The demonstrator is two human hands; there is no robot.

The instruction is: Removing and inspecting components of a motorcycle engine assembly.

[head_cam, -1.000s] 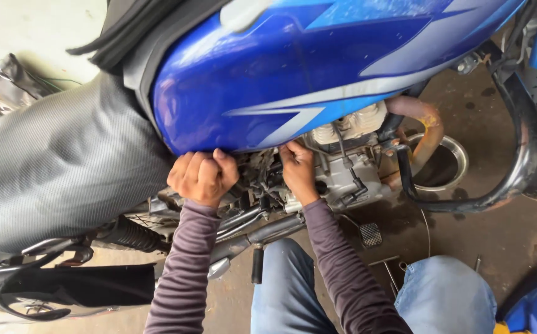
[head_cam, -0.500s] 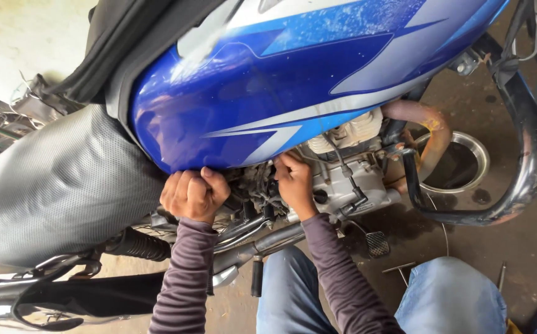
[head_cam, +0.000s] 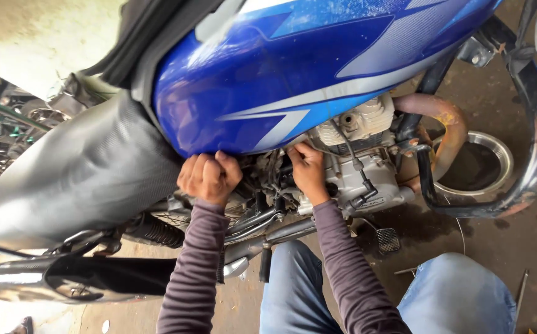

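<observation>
The left hand (head_cam: 209,177) is fisted under the blue fuel tank (head_cam: 305,68)'s lower edge; the right hand (head_cam: 308,170) reaches into the engine (head_cam: 361,161), its grip hidden.

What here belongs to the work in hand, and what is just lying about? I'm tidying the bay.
In hand:
left hand at the lower edge of the blue fuel tank
right hand reaching in beside the engine

Lying about:
metal ring on the floor
thin rod by the knee
</observation>
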